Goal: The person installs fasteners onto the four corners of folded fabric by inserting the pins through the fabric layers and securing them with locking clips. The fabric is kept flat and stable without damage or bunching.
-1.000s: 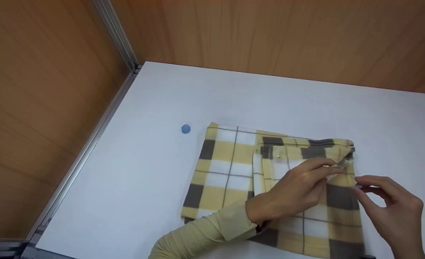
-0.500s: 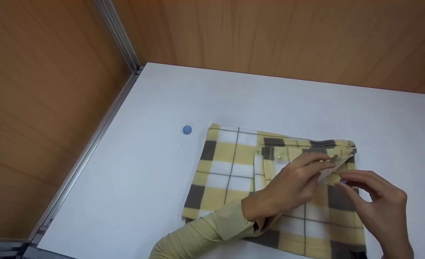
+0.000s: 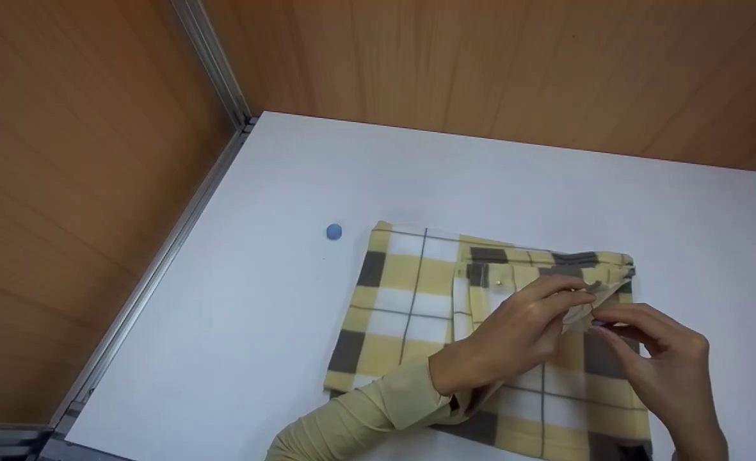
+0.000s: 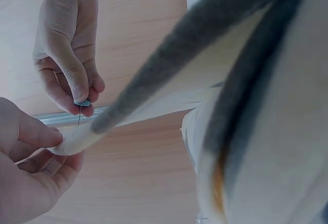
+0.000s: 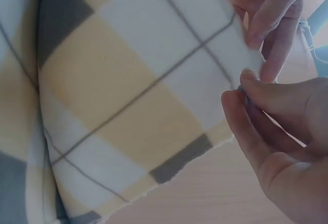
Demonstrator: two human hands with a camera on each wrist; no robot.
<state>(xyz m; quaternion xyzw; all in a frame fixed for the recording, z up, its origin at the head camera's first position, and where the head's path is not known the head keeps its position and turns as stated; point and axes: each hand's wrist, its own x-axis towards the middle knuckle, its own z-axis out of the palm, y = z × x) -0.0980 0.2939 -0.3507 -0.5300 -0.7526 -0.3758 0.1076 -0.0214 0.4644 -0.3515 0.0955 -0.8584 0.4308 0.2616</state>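
Note:
A folded plaid cloth [image 3: 384, 333] in yellow, white and dark grey lies on the table. My left hand [image 3: 512, 333] pinches a raised edge of it between thumb and fingers, as the left wrist view shows from below. In my right hand [image 3: 662, 362] is a pin with a blue head [image 4: 83, 102], held between thumb and fingertips. The pin's thin shaft [image 4: 79, 117] points toward the lifted cloth edge [image 4: 77, 139], its tip at or very near the fabric; whether it has pierced the cloth I cannot tell. In the right wrist view, fingers mostly cover the pin.
A small round blue object [image 3: 333, 232] lies on the white table [image 3: 237, 275], left of the cloth. A tiny pale bead [image 3: 498, 282] shows on the cloth's upper fold. Wooden panels [image 3: 480, 70] stand behind and at the left. Something black [image 3: 634, 453] sits at the lower right.
My right hand has moved left with the pin, up to the lifted cloth edge. My left hand has shifted slightly left, raising the cloth's corner flap more into view.

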